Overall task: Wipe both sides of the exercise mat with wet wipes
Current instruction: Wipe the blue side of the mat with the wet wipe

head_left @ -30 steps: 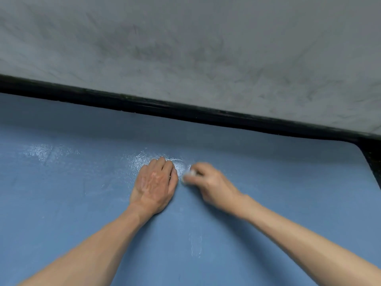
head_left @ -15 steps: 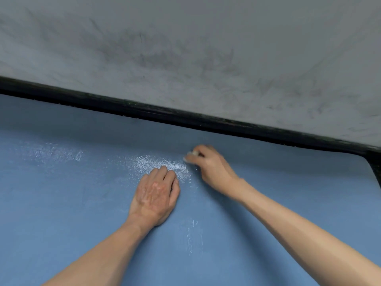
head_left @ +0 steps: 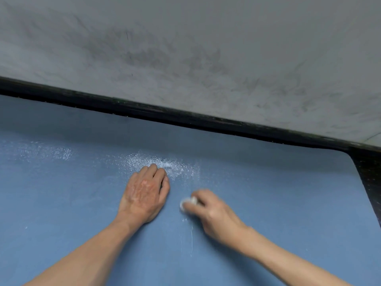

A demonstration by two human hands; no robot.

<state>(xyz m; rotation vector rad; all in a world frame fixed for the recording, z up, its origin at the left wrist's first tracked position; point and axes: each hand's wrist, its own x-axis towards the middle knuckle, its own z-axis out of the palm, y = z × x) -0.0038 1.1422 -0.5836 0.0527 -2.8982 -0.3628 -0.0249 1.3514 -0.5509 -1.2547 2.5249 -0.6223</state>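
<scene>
A smooth blue exercise mat fills the lower half of the view, lying flat with one rounded corner showing at the far right. Beyond its far edge rises a pale grey surface smudged with dark marks; whether this is floor or wall cannot be told. A black band runs slantwise between the two and turns down past the mat's corner.

Two bare forearms reach in from the bottom edge. The left hand lies palm down on the mat near its middle, fingers straight and close together, pressing flat. Just beyond its fingertips a glossy wet patch shines on the blue; a fainter one shows far to the left.

The right hand, blurred, sits just beside the left, its fingers curled around a small crumpled white wet wipe held against the mat. A thin wet streak runs toward the near edge below it.
</scene>
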